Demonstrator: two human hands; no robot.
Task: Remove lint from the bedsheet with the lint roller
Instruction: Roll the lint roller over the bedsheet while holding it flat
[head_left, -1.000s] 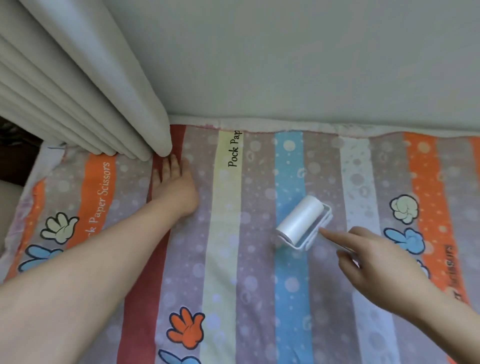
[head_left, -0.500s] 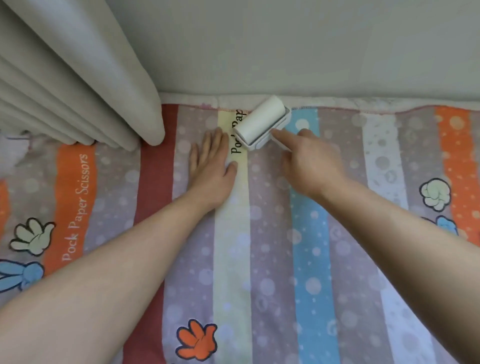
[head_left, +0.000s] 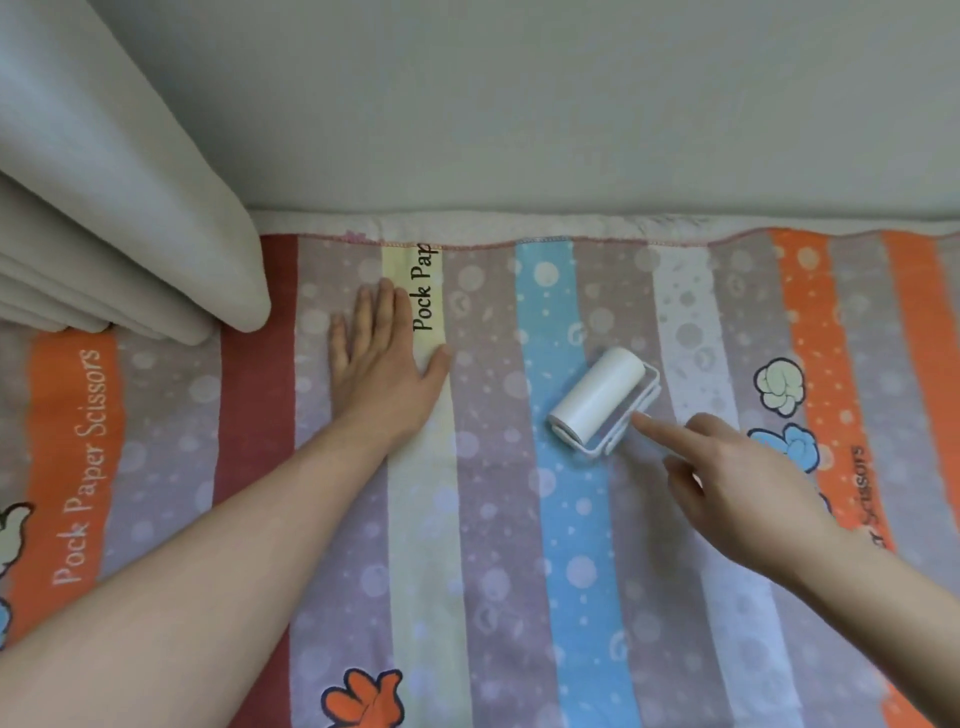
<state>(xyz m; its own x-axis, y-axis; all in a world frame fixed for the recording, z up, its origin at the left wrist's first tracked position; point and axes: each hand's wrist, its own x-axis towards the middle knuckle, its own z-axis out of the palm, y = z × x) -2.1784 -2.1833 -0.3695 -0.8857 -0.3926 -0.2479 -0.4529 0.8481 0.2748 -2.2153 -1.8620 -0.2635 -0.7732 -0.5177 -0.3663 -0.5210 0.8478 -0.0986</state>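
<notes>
Our left hand (head_left: 382, 364) presses flat, fingers straight, pinning the bedsheet (head_left: 483, 519). Our right hand (head_left: 727, 478) grips the lint roller (head_left: 597, 395), which lies across the blue stripe's (head_left: 571, 545) edge. We should roll evenly, in overlapping strokes.

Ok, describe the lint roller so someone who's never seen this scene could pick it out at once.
On the striped bedsheet that runs up to the pale wall, find the light blue stripe right of centre. The lint roller sits tilted on that stripe's right edge, at the index fingertip of the right hand. It is the only solid white cylinder; the shapes nearby are flat print.
</notes>
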